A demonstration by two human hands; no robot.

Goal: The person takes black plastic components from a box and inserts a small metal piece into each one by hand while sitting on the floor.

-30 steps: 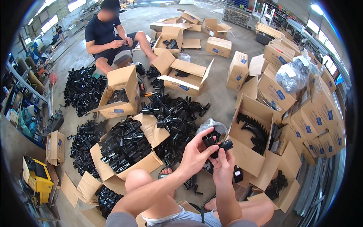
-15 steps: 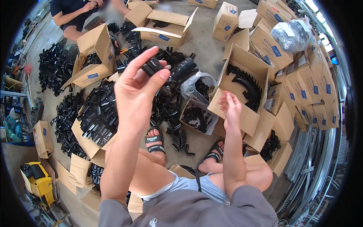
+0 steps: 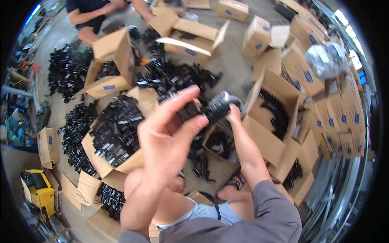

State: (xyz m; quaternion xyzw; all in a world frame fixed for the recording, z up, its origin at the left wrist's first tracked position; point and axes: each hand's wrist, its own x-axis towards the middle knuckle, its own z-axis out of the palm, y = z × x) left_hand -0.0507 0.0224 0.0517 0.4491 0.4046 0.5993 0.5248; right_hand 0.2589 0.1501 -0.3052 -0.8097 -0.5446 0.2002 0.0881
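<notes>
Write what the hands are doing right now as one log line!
left hand: holding black fitting | right hand: by fitting's far end, touch unclear | nearby, rightward: open cardboard box

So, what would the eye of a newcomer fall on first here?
Probably the left hand, large near the middle, gripping a black part. To its left and beyond, heaps of black parts lie among open cardboard boxes. A bright yellow object stands out at the lower left.

L hand [image 3: 163, 135] grips blk fitting [image 3: 217, 111]; R hand [image 3: 234, 114] nr far end, contact unclear; open box [image 3: 262, 141] R.
</notes>
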